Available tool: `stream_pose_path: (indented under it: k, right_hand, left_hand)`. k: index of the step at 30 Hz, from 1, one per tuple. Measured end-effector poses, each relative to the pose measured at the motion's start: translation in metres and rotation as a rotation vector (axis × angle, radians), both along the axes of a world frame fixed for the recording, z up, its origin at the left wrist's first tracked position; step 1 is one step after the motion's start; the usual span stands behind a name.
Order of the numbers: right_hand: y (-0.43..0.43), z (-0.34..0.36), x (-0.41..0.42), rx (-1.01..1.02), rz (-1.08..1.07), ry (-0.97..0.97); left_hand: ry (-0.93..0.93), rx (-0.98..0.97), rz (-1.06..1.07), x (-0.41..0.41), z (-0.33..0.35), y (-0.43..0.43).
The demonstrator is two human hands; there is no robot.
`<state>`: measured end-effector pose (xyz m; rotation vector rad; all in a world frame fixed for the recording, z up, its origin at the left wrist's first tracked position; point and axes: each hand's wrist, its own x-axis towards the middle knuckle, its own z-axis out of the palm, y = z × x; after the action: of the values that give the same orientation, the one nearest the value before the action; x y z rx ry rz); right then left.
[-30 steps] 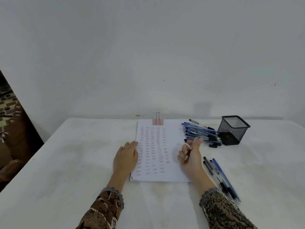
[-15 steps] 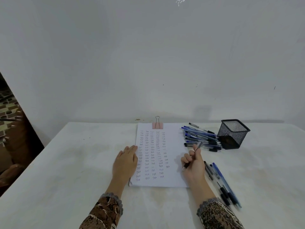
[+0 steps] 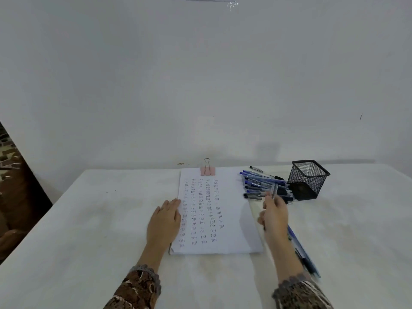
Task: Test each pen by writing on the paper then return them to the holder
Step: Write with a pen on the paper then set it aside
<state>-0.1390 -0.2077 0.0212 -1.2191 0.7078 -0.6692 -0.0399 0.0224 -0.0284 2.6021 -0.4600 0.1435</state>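
Just rt of paper (image 3: 231, 197), R hand (image 3: 274, 216) grips blurred clear-barrel pen (image 3: 274, 192); L hand (image 3: 165, 221) flat on paper.

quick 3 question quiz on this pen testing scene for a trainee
1. True or false: the left hand lies flat on the left edge of the paper.
2. Which hand grips a pen? A. left hand B. right hand
3. Fill in: the pen pile lies between the paper and the ____.

Key: 1 true; 2 B; 3 holder
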Motion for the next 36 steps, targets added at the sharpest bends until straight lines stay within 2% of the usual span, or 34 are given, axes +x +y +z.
stream_pose_path:
  k: [2, 4, 7, 9, 14, 16, 19, 21, 23, 26, 33, 34, 35, 36]
  right_hand:
    - [-0.027, 0.008, -0.013, -0.424, 0.003, 0.291]
    - [-0.054, 0.01, -0.025, -0.704, 0.043, 0.585]
    - [-0.081, -0.001, -0.037, -0.785, 0.212, 0.996]
    - [-0.087, -0.008, -0.043, -0.753, 0.302, 1.103]
    - [-0.093, -0.008, -0.048, -0.741, 0.403, 1.162]
    - [-0.098, -0.004, -0.042, -0.813, 0.361, 1.175]
    - [-0.098, 0.004, -0.015, -0.983, 0.269, 0.962]
    - [-0.086, 0.007, 0.006, -1.107, 0.352, 0.817]
    - [-0.075, 0.003, 0.021, -1.256, 0.464, 0.758]
    - [-0.072, -0.008, 0.028, -1.453, 0.512, 0.818]
    - [-0.073, -0.004, 0.039, -1.641, 0.549, 0.973]
    - [-0.074, -0.004, 0.039, -1.633, 0.538, 0.938]
    - [-0.074, -0.002, 0.04, -1.528, 0.522, 0.817]
    - [-0.072, 0.001, 0.041, -1.321, 0.511, 0.639]
  left_hand:
    - [0.0, 0.0, -0.002, 0.001, 0.0, 0.0]
    - [-0.007, 0.004, -0.007, 0.002, -0.001, 0.0]
    - [-0.006, -0.001, -0.008, 0.001, -0.001, 0.0]
    - [-0.008, -0.002, -0.001, 0.0, 0.0, 0.0]
    - [0.001, -0.004, -0.003, 0.0, 0.001, 0.0]
    - [0.009, 0.0, -0.001, 0.0, 0.001, 0.0]
    - [0.011, -0.001, 0.001, 0.0, 0.001, 0.0]
    - [0.01, -0.002, -0.001, -0.001, 0.001, -0.001]
    - [0.014, -0.003, 0.001, -0.001, 0.002, 0.0]
    - [0.022, 0.0, -0.002, -0.002, 0.003, 0.0]
    - [-0.005, -0.003, -0.007, -0.003, 0.003, 0.0]
    - [-0.003, -0.001, -0.006, -0.002, 0.003, 0.0]
    - [-0.001, 0.003, -0.005, -0.002, 0.002, 0.001]
    - [-0.003, 0.008, -0.004, -0.001, 0.002, 0.001]
